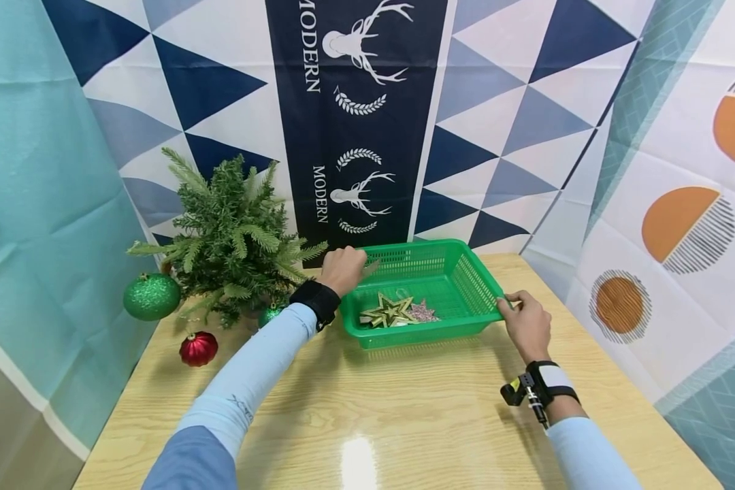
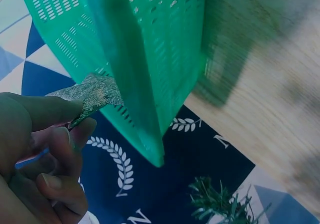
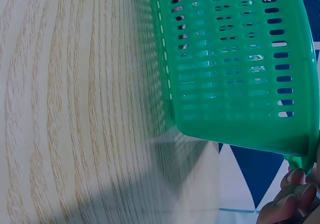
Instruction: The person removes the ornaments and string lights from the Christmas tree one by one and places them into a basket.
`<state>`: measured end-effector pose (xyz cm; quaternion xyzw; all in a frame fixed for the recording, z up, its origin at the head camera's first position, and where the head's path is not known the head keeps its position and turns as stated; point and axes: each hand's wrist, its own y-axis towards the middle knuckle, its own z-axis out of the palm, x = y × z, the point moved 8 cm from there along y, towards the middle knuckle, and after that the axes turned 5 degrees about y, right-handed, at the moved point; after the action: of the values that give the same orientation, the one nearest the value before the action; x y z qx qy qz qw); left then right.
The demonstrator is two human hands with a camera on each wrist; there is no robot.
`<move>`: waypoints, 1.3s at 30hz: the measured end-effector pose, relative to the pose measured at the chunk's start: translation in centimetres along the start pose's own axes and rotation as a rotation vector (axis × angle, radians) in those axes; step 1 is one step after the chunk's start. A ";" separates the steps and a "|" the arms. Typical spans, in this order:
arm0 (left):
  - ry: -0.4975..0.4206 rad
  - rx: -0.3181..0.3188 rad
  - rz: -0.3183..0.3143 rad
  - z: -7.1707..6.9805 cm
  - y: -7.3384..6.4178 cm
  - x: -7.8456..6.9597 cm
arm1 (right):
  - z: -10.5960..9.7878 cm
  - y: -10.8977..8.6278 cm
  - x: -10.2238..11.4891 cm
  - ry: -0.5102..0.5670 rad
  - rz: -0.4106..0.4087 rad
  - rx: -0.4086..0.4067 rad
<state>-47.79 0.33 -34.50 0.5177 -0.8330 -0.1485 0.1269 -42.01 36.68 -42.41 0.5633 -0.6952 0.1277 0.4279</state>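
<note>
At the near side of the scene: one pale wooden table (image 1: pixel 441 408), grain visible, a patch of glare at the front. Over it, two light-blue sleeves, the left sleeve (image 1: pixel 245 395) darker toward the elbow. Black strap (image 1: pixel 317 301) on the left wrist; on the right wrist, a black strap (image 1: pixel 552 381) with a white patch, a small device (image 1: pixel 514 391) beside it.

Next, right hand (image 1: pixel 529 327): thumb and fingers closed on the rim of the basket at its right end. Basket (image 1: pixel 429 329): green plastic, slotted walls, on the table between the hands. Contents, toward the near left corner: one gold star (image 1: pixel 390 311); one pink glittery star (image 1: pixel 424 312), just beside it. Left hand (image 1: pixel 343 269): over the basket's left end; thumb and forefinger pinch a glittery ornament (image 2: pixel 97 92) by one point, its full shape hidden by the rim in the left wrist view.

To the left: one small artificial tree (image 1: pixel 233 231); one fluted red bauble (image 1: pixel 199 349) low before it; one green glitter bauble (image 1: pixel 152 297) at its left branch; a second green bauble (image 1: pixel 272 314), partly hidden by the left arm.

Farthest: backdrop cloth of blue and white triangles, with a navy panel (image 1: pixel 367 116) bearing white stag heads, sprigs and "MODERN".
</note>
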 end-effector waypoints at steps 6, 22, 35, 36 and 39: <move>0.017 -0.065 0.032 0.8 0.1 -1.2 | -0.1 0.0 0.1 -0.002 -0.004 -0.001; -0.047 -0.001 0.029 2.9 0.1 -2.5 | 0.0 -0.1 0.3 -0.002 -0.029 -0.010; -0.208 0.106 0.114 2.0 -1.7 -5.3 | 0.6 0.2 0.6 -0.004 -0.028 0.011; -0.218 0.106 0.129 1.3 -2.0 -5.6 | 0.5 0.2 0.4 -0.003 -0.025 0.013; -0.250 0.108 0.160 -2.0 -2.9 -6.2 | 0.1 0.3 -0.1 -0.006 -0.009 0.015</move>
<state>-41.93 4.49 -34.09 0.4332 -0.8876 -0.1562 0.0054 -42.37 36.79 -42.46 0.5700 -0.6928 0.1292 0.4224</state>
